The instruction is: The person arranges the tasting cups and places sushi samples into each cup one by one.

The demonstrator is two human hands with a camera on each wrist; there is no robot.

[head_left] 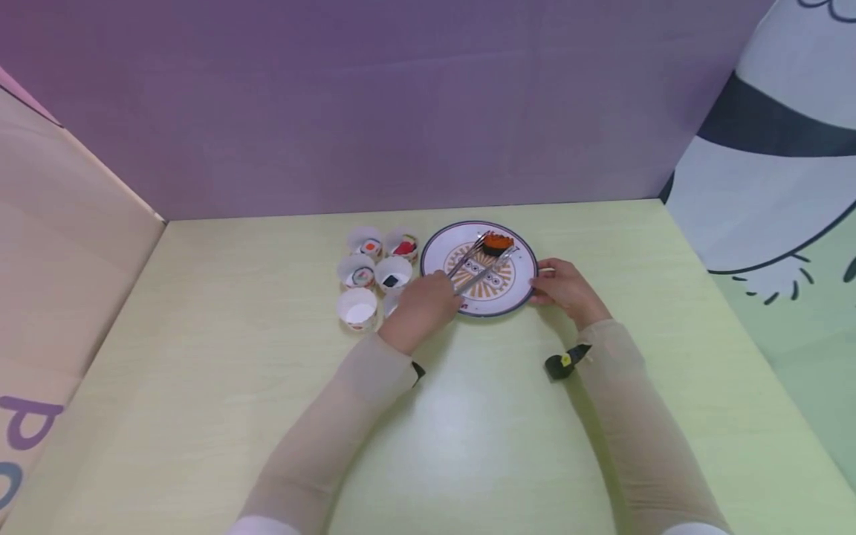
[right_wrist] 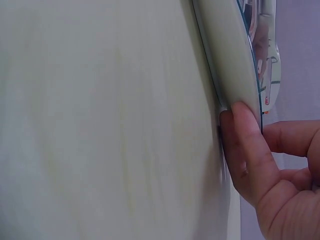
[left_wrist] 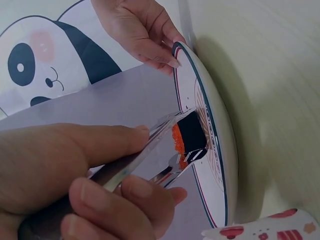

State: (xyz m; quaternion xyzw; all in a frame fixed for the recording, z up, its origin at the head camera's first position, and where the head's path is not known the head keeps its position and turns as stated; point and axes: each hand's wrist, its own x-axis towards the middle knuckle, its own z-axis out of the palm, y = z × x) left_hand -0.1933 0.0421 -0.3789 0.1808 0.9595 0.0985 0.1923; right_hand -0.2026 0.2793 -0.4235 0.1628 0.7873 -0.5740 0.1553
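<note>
My left hand [head_left: 426, 310] grips a pair of metal tongs [left_wrist: 150, 145], fingers and thumb curled round them. The tong tips lie on either side of a roe-topped sushi piece [head_left: 497, 244], orange above with a black wrap [left_wrist: 192, 132]. That sushi is over the right back part of a round white plate [head_left: 435, 256] with a blue rim and an orange sunburst pattern. In the left wrist view it seems to touch the plate; how firmly the tongs squeeze it I cannot tell. My right hand [head_left: 568, 291] pinches the plate's right rim between thumb and fingers [right_wrist: 250, 135].
Left of the plate stand several small paper cups. One [head_left: 357, 308] looks empty; a black-topped piece [head_left: 391, 281] sits in another, a red-topped piece [head_left: 404, 246] in a back one. My left hand partly hides one cup. A purple partition [head_left: 414, 134] borders the table's back edge.
</note>
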